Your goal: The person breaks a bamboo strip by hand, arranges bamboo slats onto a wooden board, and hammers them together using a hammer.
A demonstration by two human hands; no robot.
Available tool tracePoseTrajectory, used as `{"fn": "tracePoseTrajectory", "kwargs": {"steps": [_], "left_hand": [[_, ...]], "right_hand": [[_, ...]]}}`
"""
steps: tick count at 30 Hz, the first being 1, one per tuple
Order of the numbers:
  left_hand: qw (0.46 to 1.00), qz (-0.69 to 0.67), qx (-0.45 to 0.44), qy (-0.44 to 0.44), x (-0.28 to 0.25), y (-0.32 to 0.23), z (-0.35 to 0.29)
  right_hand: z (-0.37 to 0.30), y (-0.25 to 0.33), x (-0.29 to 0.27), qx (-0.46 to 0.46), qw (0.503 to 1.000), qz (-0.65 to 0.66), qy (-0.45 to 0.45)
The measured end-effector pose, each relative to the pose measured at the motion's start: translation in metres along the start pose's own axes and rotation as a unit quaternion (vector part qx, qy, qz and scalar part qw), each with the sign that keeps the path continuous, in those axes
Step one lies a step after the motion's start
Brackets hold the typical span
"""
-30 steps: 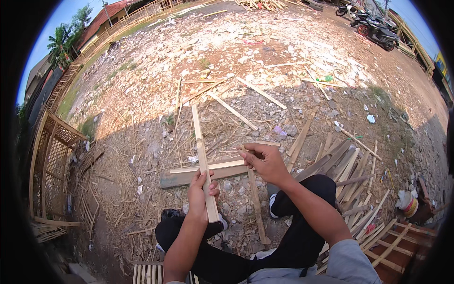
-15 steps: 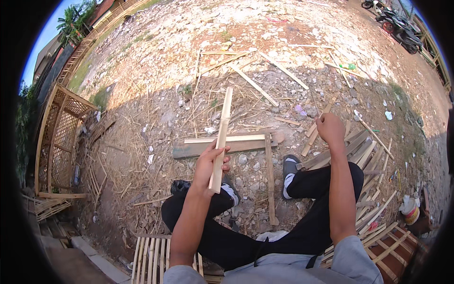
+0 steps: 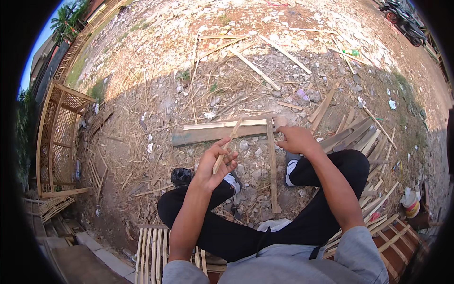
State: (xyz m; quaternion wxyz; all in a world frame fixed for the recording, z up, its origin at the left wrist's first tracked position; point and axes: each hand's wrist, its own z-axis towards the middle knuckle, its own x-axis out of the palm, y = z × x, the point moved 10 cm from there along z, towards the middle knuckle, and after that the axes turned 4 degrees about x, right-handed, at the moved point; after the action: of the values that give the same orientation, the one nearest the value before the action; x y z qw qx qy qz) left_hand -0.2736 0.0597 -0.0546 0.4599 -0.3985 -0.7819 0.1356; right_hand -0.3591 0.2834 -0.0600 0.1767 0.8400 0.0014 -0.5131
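My left hand [image 3: 211, 165] holds a pale bamboo strip [image 3: 235, 130], gripped between thumb and fingers and slanting up to the right, seen nearly edge-on. My right hand [image 3: 297, 140] is in front of my right knee, closed with its fingertips pinched together. Whatever may be in that pinch is too small or hidden to make out. Beyond both hands a weathered board [image 3: 189, 138] lies on the ground, with another pale strip [image 3: 203, 126] along its top. A narrow dark wood piece [image 3: 272, 170] runs from the board's right end toward me, between my feet.
Several loose strips [image 3: 255, 68] lie scattered ahead. Wood pieces [image 3: 350, 135] are heaped by my right knee, near a bucket [image 3: 410, 204]. A lattice frame [image 3: 59, 137] stands at left; a black plastic bag [image 3: 181, 176] sits beside my left knee. Slatted pieces [image 3: 151, 251] are near my left elbow.
The strip in my left hand has turned from its broad face to a thin edge and sits lower. My right hand has come left and slightly down, toward the board's right end.
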Motion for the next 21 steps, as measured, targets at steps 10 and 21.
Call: {"fn": "tracePoseTrajectory", "kwargs": {"steps": [10, 21], "left_hand": [[0.997, 0.075, 0.014, -0.01, 0.03, -0.027, -0.031], [0.972, 0.222, 0.043, 0.068, 0.037, -0.018, -0.022]], "right_hand": [[-0.005, -0.006, 0.0, 0.005, 1.0, -0.005, -0.001], [-0.005, -0.001, -0.002, -0.033, 0.999, -0.013, -0.031]]}}
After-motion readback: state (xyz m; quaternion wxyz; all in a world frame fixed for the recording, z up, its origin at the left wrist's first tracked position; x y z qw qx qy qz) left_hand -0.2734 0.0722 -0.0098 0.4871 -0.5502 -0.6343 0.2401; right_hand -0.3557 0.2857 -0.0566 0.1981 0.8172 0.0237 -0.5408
